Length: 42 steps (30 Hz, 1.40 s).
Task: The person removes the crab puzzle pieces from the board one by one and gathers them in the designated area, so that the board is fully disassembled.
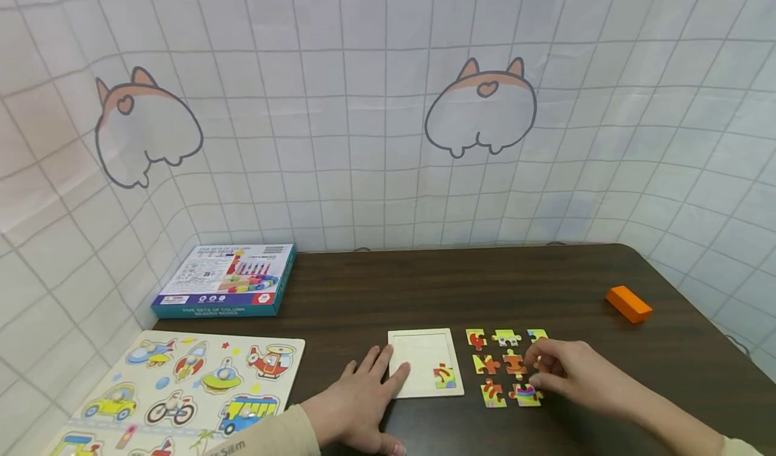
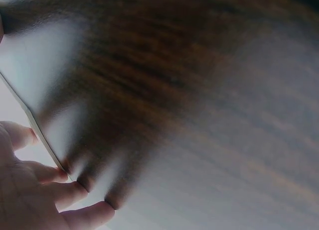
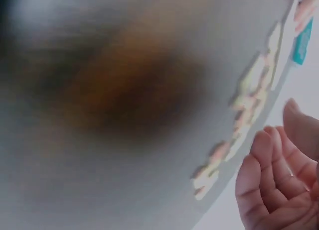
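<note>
My left hand (image 1: 368, 400) lies spread on the table, with fingertips on the left edge of a pale square puzzle tray (image 1: 418, 335). A single picture piece (image 1: 444, 376) sits in the tray's lower right corner. The left wrist view shows the same fingers (image 2: 82, 217) stretched out along the tray edge. Over the right side of the loose jigsaw pieces (image 1: 494, 394) hovers my right hand (image 1: 572, 375). Its fingers bend loosely and the thumb stands apart from them, with nothing seen between them in the right wrist view. A rainbow-coloured piece (image 1: 525, 395) lies just beside the thumb.
A wooden peg board (image 1: 212, 338) with vehicle pictures lies at the left. Behind it is a boxed bead set (image 1: 224, 281). An orange block (image 1: 629, 304) lies at the far right. A white gridded cloth (image 1: 388, 173) hangs behind the dark table (image 1: 448, 287).
</note>
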Each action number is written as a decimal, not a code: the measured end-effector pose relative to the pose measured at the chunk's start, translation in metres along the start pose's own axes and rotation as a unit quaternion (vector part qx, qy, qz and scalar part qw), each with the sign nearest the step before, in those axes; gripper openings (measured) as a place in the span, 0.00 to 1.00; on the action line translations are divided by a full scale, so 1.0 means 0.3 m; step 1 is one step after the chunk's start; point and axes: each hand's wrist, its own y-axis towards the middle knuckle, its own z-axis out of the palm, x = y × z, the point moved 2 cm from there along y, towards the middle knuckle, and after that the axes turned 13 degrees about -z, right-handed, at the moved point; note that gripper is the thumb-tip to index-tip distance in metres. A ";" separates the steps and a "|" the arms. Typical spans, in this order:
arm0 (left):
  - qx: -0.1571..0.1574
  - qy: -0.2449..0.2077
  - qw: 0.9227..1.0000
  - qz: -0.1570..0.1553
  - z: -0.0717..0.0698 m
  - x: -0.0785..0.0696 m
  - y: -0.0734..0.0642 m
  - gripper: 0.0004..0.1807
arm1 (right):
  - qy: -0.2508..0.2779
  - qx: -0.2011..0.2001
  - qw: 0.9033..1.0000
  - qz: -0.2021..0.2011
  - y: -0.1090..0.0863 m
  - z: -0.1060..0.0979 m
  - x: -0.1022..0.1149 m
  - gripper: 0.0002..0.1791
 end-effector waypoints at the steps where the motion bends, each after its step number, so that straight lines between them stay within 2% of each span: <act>1: 0.000 -0.002 1.000 -0.001 -0.001 0.001 -0.001 0.59 | -0.003 -0.008 1.000 -0.005 0.018 0.000 0.015 0.10; 3: -0.001 -0.006 1.000 -0.004 -0.001 0.004 -0.003 0.59 | -0.007 -0.011 1.000 -0.016 0.063 0.007 0.050 0.08; 7: -0.006 -0.011 1.000 -0.005 0.000 0.006 -0.006 0.59 | -0.012 0.011 0.999 -0.050 0.159 0.044 0.113 0.08; 10: -0.012 -0.010 1.000 -0.003 -0.001 0.001 -0.005 0.59 | -0.020 0.023 0.998 -0.062 0.192 0.061 0.133 0.09; 13: -0.018 -0.004 1.000 0.001 -0.009 -0.006 -0.004 0.59 | -0.024 0.019 0.998 -0.056 0.158 0.054 0.111 0.08; 19: -0.014 0.008 1.000 0.002 -0.028 -0.011 -0.002 0.59 | -0.050 0.012 0.998 -0.021 -0.008 0.011 0.011 0.12; 22: -0.008 0.006 1.000 -0.001 -0.030 -0.008 -0.003 0.59 | -0.047 0.024 0.999 -0.015 -0.056 0.004 -0.025 0.15; 25: -0.003 0.007 1.000 -0.003 -0.027 -0.006 -0.004 0.59 | -0.039 0.031 0.999 -0.014 -0.068 0.007 -0.044 0.17; 33: -0.008 0.005 1.000 -0.002 -0.015 -0.009 -0.008 0.59 | -0.036 0.029 0.999 -0.020 -0.059 0.029 -0.048 0.13; 42: 0.003 0.001 1.000 -0.003 -0.010 -0.010 -0.007 0.59 | -0.032 0.028 0.999 -0.013 -0.063 0.039 -0.052 0.12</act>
